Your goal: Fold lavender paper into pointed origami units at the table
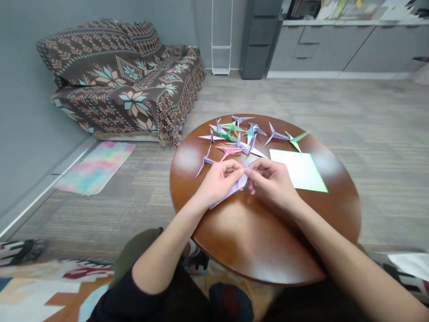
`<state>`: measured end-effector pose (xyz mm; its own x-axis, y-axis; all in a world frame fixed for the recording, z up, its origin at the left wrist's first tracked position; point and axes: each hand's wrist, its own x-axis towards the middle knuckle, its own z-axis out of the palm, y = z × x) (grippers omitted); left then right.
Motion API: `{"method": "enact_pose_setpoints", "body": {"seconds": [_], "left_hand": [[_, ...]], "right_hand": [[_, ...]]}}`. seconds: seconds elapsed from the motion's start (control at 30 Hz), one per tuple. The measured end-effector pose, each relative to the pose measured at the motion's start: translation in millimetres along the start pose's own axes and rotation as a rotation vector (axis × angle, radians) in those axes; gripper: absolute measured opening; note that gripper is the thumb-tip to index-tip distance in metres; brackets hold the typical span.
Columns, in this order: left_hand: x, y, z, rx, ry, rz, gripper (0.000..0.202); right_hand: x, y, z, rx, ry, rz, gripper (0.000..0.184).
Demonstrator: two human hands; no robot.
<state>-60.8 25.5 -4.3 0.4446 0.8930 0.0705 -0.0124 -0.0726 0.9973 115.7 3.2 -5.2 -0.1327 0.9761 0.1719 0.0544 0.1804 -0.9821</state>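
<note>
A piece of folded lavender paper (235, 188) is pinched between my two hands, above the near middle of the round table. My left hand (223, 179) grips it with thumb and fingers closed, and the paper's long pointed end sticks out below that hand. At the paper's upper end, the thumb and forefinger of my right hand (270, 179) press together on it, close to the left fingertips. Just beyond the hands lie several folded paper cranes, among them a pink crane (229, 151), a green crane (296, 140) and a lavender crane (207, 161).
The brown round table (261, 241) stands in front of my knees. A stack of square paper (298, 169), white on top with green edges, lies right of my hands. Beyond are a sofa (127, 85) with a patterned cover, a pastel mat (97, 167) and grey cabinets (321, 49).
</note>
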Motion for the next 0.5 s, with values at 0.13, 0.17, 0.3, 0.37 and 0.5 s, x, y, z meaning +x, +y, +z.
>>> {"method": "enact_pose_setpoints", "body": {"seconds": [0.13,0.17,0.3,0.37,0.5], "left_hand": [[-0.1,1.9,0.1,0.023,-0.019,0.006,0.023],[-0.1,1.7,0.7,0.026,-0.022,0.009,0.023],[-0.6,-0.5,3.5,-0.039,-0.044,-0.056,0.022],[-1.0,-0.4,3.1,-0.076,-0.054,-0.101,0.022],[-2.0,3.7,-3.9,-0.117,-0.057,-0.128,0.022]], "right_hand": [[-0.4,1.6,0.5,-0.045,0.03,0.002,0.032],[-0.4,2.1,0.6,-0.059,0.044,0.001,0.033],[0.6,4.0,0.1,-0.068,0.075,0.011,0.04],[1.4,3.9,-1.6,-0.015,0.042,0.019,0.042],[2.0,0.9,-5.3,0.081,-0.108,0.014,0.039]]}}
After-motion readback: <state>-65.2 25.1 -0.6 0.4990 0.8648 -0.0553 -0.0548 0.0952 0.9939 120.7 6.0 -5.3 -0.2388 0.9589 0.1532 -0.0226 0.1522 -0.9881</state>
